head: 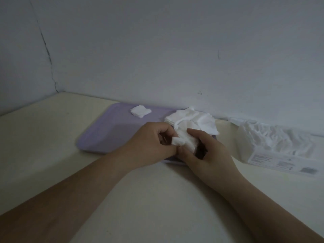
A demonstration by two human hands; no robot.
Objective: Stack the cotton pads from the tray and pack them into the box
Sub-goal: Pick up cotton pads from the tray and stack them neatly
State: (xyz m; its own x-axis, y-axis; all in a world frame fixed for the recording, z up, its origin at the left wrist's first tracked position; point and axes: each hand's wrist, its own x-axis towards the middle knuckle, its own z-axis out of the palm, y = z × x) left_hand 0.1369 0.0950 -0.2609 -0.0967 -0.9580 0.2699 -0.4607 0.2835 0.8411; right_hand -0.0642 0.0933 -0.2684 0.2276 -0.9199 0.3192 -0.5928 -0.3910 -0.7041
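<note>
A lilac tray (105, 135) lies on the cream table. A loose heap of white cotton pads (194, 120) covers its right end, and a small neat stack of pads (140, 111) sits at its far edge. Over the tray's near right corner my left hand (149, 146) pinches a white pad (178, 141) at its left end. My right hand (206, 151) curls round a bunch of pads (188, 139) from the right. The box (273, 148), a clear packet with pads inside, lies to the right of the tray.
The cream table (52, 141) meets a pale wall at the back and a corner at the far left. The packet's printed label (280, 163) faces me.
</note>
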